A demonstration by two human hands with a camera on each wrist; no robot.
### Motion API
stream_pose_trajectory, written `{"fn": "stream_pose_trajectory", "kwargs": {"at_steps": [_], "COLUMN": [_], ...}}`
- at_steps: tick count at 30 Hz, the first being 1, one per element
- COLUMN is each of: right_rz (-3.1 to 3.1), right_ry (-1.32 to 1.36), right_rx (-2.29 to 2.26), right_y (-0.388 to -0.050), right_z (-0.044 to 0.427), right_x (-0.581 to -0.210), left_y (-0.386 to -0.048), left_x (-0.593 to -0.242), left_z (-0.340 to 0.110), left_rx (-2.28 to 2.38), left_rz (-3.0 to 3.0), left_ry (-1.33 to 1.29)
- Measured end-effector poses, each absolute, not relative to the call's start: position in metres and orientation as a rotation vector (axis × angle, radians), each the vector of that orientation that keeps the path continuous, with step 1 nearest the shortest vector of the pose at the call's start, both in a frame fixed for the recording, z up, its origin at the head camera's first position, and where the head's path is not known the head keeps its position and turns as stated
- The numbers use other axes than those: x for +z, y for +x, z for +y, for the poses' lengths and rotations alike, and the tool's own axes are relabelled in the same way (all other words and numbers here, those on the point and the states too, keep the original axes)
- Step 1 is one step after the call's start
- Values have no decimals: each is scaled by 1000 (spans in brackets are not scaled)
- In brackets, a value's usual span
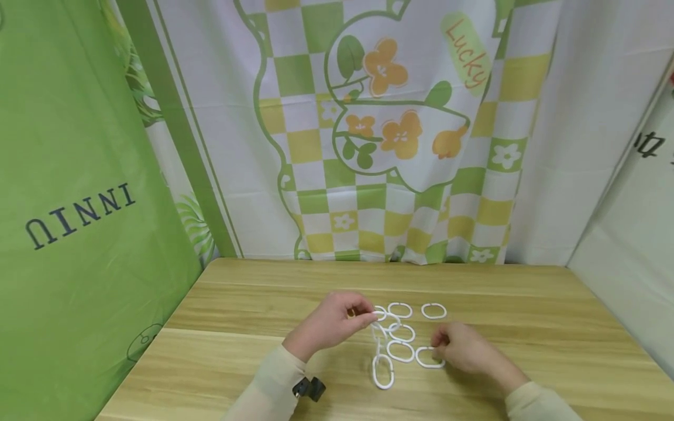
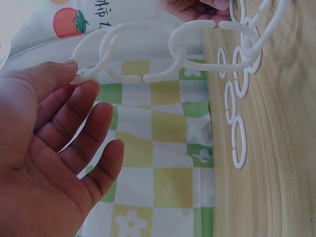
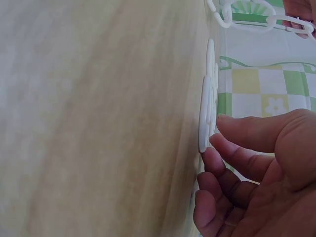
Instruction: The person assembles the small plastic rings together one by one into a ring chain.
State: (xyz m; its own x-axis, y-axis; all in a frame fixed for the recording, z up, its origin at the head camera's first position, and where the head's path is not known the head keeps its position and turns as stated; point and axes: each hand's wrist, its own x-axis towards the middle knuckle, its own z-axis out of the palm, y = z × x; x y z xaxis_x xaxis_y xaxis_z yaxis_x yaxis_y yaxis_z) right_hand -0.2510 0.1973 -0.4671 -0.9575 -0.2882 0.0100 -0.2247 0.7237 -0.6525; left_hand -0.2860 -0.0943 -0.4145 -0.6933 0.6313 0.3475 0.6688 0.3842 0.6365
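Note:
Thumb and index finger of the left hand (image 1: 333,320) pinch the top end of a chain of linked white oval rings (image 2: 143,79). Its lower end, a white ring (image 1: 382,372), hangs down to the tabletop. In the left wrist view the other fingers of the left hand (image 2: 59,133) are spread and slightly bent. The right hand (image 1: 467,351) is low over the table, its fingertips at the edge of a loose oval ring (image 1: 430,365). Seen in the right wrist view, the right hand (image 3: 261,173) has thumb and index finger parted beside this flat ring (image 3: 203,116).
Several loose white rings lie on the wooden table (image 1: 210,351) between the hands, one of them (image 1: 434,311) farther back at the right. A patterned curtain (image 1: 389,222) hangs behind the table, with green cloth (image 1: 79,146) on the left and white cloth (image 1: 632,234) on the right.

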Motion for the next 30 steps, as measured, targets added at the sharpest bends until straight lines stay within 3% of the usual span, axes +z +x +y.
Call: {"fn": "stream_pose_trajectory", "kwargs": {"at_steps": [30], "right_rz": [2876], "right_ry": [-234], "right_rx": [-904], "right_y": [-240], "right_z": [186], "right_x": [-463], "left_y": [-282], "left_x": [-414], "left_z": [-91], "left_rx": [-1229], "left_rz": [-2605], "left_ry": [-1218]}}
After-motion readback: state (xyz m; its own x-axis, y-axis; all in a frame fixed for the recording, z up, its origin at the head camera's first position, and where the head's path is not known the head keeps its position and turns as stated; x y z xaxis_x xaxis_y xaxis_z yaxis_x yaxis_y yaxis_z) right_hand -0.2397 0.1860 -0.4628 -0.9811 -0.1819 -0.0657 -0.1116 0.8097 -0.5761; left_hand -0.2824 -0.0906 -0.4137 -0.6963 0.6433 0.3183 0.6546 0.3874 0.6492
